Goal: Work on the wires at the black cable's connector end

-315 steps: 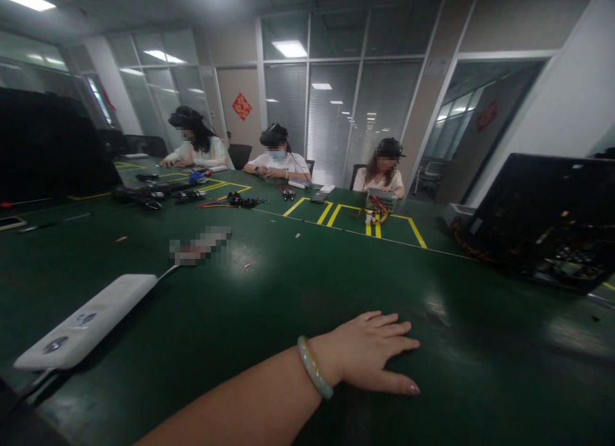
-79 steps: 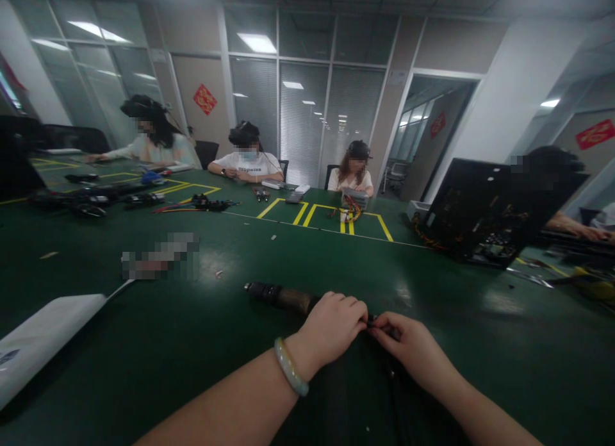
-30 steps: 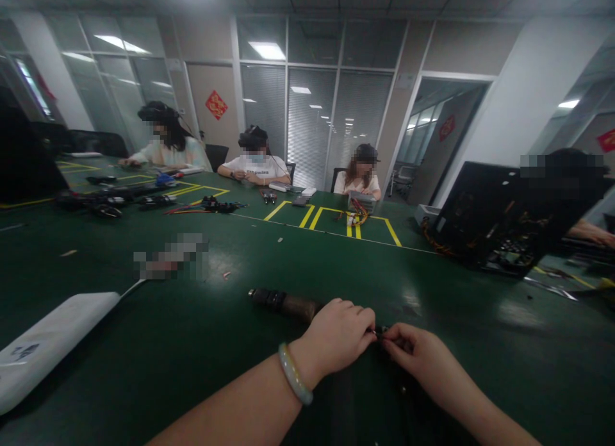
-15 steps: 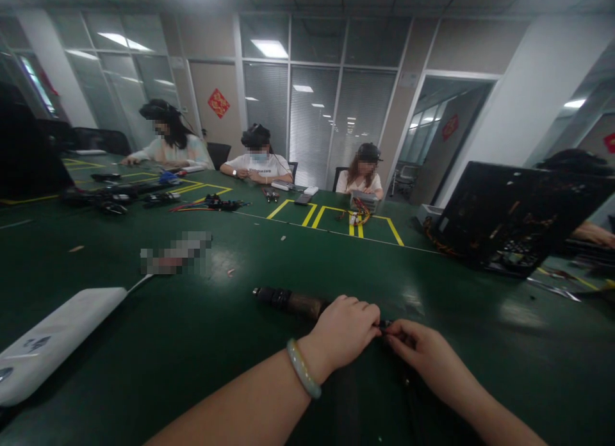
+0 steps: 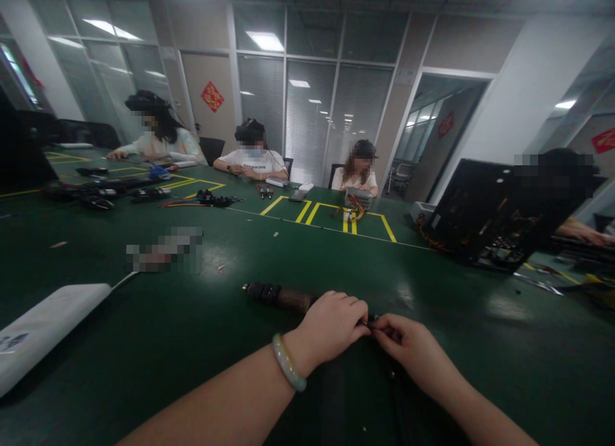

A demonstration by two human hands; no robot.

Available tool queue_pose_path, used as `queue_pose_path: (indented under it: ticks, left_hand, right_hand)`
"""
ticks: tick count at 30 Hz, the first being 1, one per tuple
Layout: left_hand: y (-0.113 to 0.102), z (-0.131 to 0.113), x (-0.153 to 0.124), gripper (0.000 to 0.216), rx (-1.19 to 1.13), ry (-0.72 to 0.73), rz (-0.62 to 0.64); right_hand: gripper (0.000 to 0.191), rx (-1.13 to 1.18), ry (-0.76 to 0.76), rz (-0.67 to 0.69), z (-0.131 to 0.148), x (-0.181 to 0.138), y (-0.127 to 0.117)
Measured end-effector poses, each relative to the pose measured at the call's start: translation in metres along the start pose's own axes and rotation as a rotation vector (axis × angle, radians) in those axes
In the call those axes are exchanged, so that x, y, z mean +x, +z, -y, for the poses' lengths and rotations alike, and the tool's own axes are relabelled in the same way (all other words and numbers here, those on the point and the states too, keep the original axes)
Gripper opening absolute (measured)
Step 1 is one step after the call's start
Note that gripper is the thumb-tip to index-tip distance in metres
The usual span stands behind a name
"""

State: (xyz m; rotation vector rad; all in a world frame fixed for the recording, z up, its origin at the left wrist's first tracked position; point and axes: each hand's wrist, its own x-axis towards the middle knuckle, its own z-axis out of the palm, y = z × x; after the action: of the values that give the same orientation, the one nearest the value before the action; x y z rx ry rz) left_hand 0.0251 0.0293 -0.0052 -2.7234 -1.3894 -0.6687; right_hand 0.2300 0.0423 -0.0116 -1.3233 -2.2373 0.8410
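What looks like an electric screwdriver (image 5: 294, 298) lies across the green table, its ribbed black collar and metal tip pointing left. My left hand (image 5: 331, 324), with a pale bangle at the wrist, is closed around its rear part and hides much of it. Close against it, my right hand (image 5: 403, 340) pinches a small black piece, apparently the end of a dark cable (image 5: 394, 395) running down toward me. The fingertips of both hands nearly meet. Fingers cover the spot where the cable and screwdriver come together, so I cannot tell whether they are joined.
A white power bank (image 5: 52, 330) with a cord sits at left. Black cables (image 5: 100, 189) and coloured wires (image 5: 206, 199) lie farther back. A black computer case (image 5: 500, 215) stands at right, tweezers-like metal (image 5: 538, 284) beside it. Several people sit around the table (image 5: 192, 343).
The view has shifted slightly, so everything appears a little farther left. Both hands keep the same hold at the screwdriver's rear end.
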Motion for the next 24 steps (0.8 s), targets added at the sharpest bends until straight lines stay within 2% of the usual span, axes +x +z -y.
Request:
queue_pose_path:
  ticks: [16,24]
  left_hand:
    - [-0.0004,-0.0060,-0.0003,0.009,-0.031,-0.049,-0.065]
    - [0.0014,-0.0053,0.0007,0.018,-0.032,-0.054,-0.067]
  right_hand:
    - [0.014,0.003,0.003,0.011,-0.0007,0.0001,0.0001]
    - [0.015,-0.014,0.001,-0.002,-0.0009,-0.0008,-0.0002]
